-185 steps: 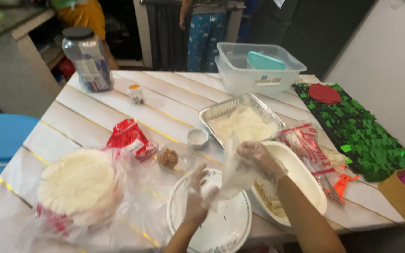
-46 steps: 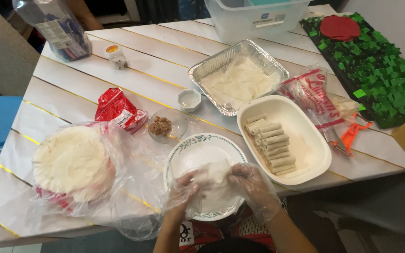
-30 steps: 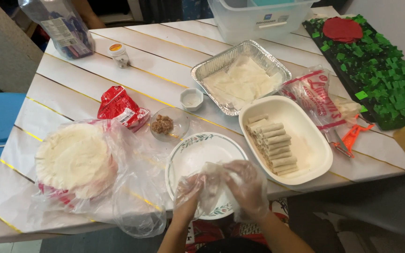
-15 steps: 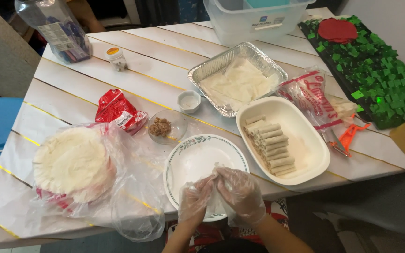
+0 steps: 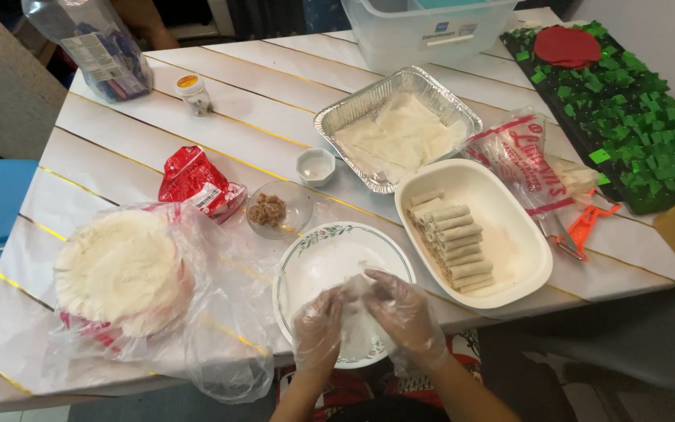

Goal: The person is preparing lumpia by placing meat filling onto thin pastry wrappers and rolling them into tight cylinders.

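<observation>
White slatted worktop fills my view, and at lower centre my gloved left hand and right hand both pinch a thin pale wrapper sheet over the white floral-rimmed plate.

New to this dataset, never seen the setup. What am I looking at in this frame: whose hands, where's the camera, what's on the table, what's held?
No machine here: a person works bare-armed in thin clear gloves, and the one camera sits on their head, looking down. The left hand and right hand together hold a thin pale wrapper over a white plate with a leafy rim. To the right, a white oval dish holds finished rolls. Behind it is a foil tray of more wrappers. A small glass bowl has brown filling, and a stack of round wrappers lies in plastic on the left.
</observation>
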